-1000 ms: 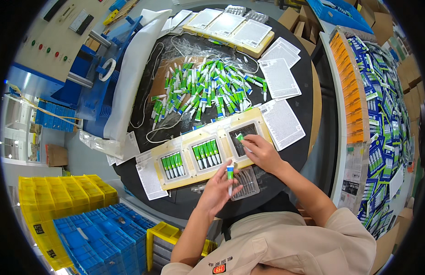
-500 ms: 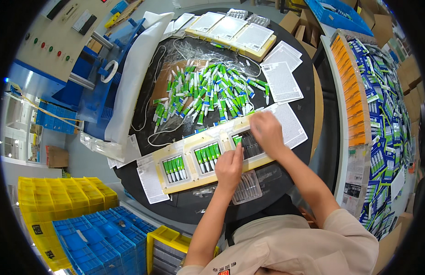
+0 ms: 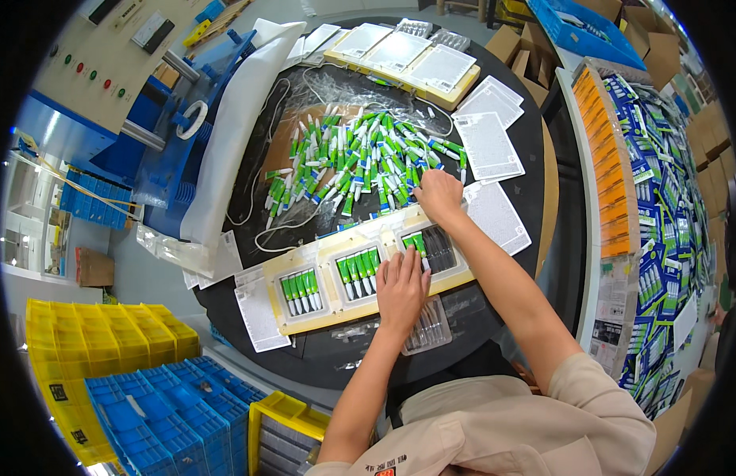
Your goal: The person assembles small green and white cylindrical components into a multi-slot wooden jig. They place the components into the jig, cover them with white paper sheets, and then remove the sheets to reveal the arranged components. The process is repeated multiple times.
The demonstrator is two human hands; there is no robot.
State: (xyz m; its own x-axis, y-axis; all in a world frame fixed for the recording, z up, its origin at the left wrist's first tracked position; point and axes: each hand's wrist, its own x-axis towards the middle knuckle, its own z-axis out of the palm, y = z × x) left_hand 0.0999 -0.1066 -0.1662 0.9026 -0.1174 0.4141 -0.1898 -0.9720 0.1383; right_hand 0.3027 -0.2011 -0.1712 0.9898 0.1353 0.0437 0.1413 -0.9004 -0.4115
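Note:
A long pale-yellow holder (image 3: 330, 313) with three framed openings lies across the near side of the round black table. Small green-and-white tubes (image 3: 358, 271) stand in rows in its left and middle openings. In the right opening, a couple of green tubes (image 3: 416, 242) sit at the left, beside bare clear plastic slots (image 3: 440, 250). My left hand (image 3: 402, 292) rests with fingers stretched over the holder by those tubes. My right hand (image 3: 440, 195) reaches past it to the near right edge of a loose tube pile (image 3: 360, 155); its fingers are curled, and what they hold is hidden.
Another holder (image 3: 404, 67) covered with white cards stands at the table's far side. White cards (image 3: 488, 145) lie at the right, and a clear blister tray (image 3: 428, 327) is near me. Blue machinery (image 3: 158, 170) is at left; yellow crates (image 3: 106, 341) and blue crates (image 3: 174, 416) stand lower left.
My right hand has moved from the right opening up to the tube pile. My left hand has flattened out from a pinch, and another green tube now shows in the right opening.

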